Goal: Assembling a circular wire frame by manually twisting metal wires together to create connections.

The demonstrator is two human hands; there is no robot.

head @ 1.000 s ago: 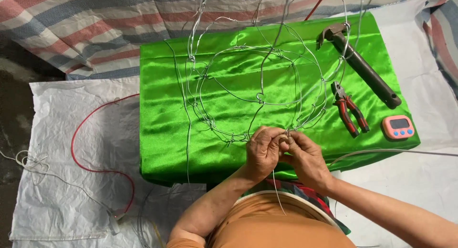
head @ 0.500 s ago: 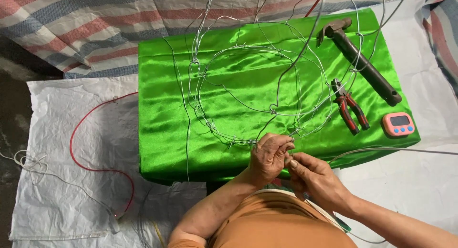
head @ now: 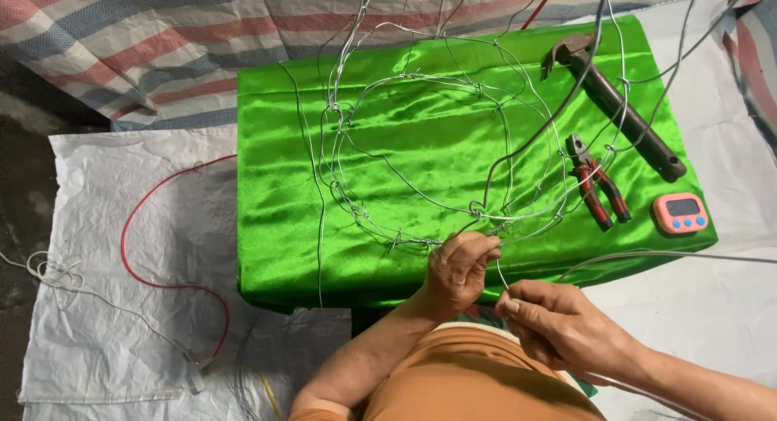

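A frame of bent silver wire hoops (head: 421,146) lies on a table draped in shiny green cloth (head: 283,194). My left hand (head: 460,269) pinches the hoops' near edge at a joint where wires cross. Just below and to the right, my right hand (head: 558,324) grips the end of a thin loose wire (head: 503,277) that runs up to that joint. The two hands are a short way apart.
A dark hammer (head: 623,117), red-handled pliers (head: 597,182) and a small pink timer (head: 680,213) lie on the cloth's right side. White sacking (head: 121,251) covers the ground, with a red cable (head: 137,267) looping on it at left. A striped tarp (head: 146,40) lies behind.
My right hand has drawn back from the left one, down and to the right, pulling the thin wire with it. The left hand stays on the frame's joint.
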